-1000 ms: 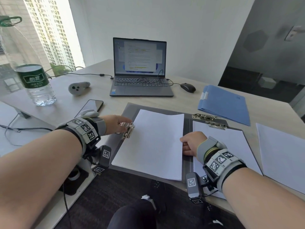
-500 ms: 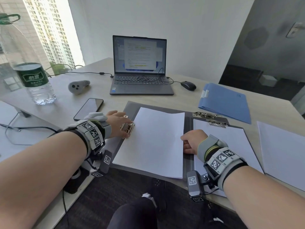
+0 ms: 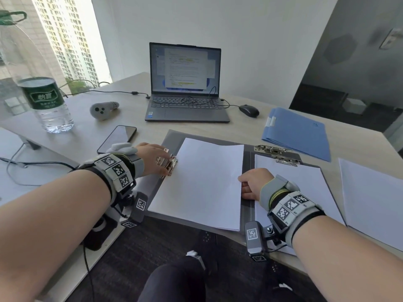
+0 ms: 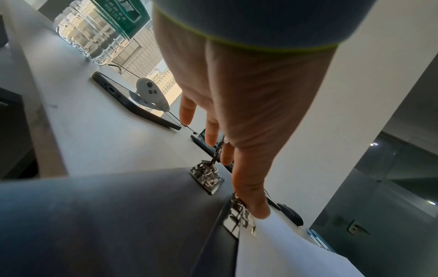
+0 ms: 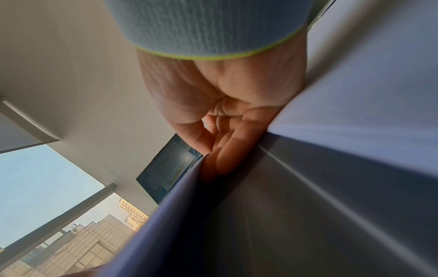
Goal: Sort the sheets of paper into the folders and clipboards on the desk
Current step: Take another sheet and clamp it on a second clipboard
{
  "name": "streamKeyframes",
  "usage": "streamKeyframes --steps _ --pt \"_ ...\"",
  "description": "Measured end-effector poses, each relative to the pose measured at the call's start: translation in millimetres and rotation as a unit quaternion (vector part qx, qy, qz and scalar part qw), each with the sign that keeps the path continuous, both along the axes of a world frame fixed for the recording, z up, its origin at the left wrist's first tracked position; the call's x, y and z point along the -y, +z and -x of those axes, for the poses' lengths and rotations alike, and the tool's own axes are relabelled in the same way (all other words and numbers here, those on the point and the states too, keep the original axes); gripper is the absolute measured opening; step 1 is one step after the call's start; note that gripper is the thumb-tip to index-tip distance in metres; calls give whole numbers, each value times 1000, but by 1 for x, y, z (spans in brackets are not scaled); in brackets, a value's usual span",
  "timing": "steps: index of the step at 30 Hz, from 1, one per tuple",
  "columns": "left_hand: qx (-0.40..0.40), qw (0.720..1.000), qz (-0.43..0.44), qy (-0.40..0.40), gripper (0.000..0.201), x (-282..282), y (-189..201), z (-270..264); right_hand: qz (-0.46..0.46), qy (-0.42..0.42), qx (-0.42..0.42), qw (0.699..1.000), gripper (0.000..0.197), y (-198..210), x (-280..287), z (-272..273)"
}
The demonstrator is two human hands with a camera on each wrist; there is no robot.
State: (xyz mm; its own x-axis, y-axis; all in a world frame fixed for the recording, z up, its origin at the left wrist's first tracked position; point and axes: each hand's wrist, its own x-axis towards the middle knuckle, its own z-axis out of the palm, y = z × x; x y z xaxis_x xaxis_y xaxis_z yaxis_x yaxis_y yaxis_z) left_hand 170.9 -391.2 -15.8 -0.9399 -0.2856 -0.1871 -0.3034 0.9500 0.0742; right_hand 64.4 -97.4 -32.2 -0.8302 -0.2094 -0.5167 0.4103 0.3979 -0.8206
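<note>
A grey folder lies open at the desk's near edge, and a white sheet rests on its left half. My left hand grips the metal clip at the sheet's left edge. In the left wrist view the thumb reaches the clip where the sheet begins. My right hand pinches the sheet's right edge with curled fingers. The right half holds paper under a second clip.
A blue folder lies at the back right, with loose sheets at the far right. Behind are a laptop and a mouse. A phone, a controller and a water bottle are on the left.
My left hand has drawn in over the clip and its fingers have closed round it. The right hand and the sheet have stayed where they were.
</note>
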Motion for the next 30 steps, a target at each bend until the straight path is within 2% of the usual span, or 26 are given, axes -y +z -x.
streamKeyframes --steps 4,10,20,25,27,30 --pt "8 1000 14 6 61 -3 4 -4 11 -1 -2 1000 13 0 -1 -1" --pt "12 999 40 13 73 -9 0 -4 16 -2 -3 1000 14 0 -2 -2" --pt "17 999 13 32 70 -4 -4 -5 17 1 4 1000 13 3 -3 -3" --pt "-62 995 -22 71 73 -8 -12 -17 22 -3 -1 1000 12 1 -4 -3" --pt "-104 991 -4 81 64 -14 -11 -27 30 -5 4 1000 12 2 -4 -4" --pt "-177 981 19 78 32 -25 -9 -40 41 -6 2 999 9 2 -6 -4"
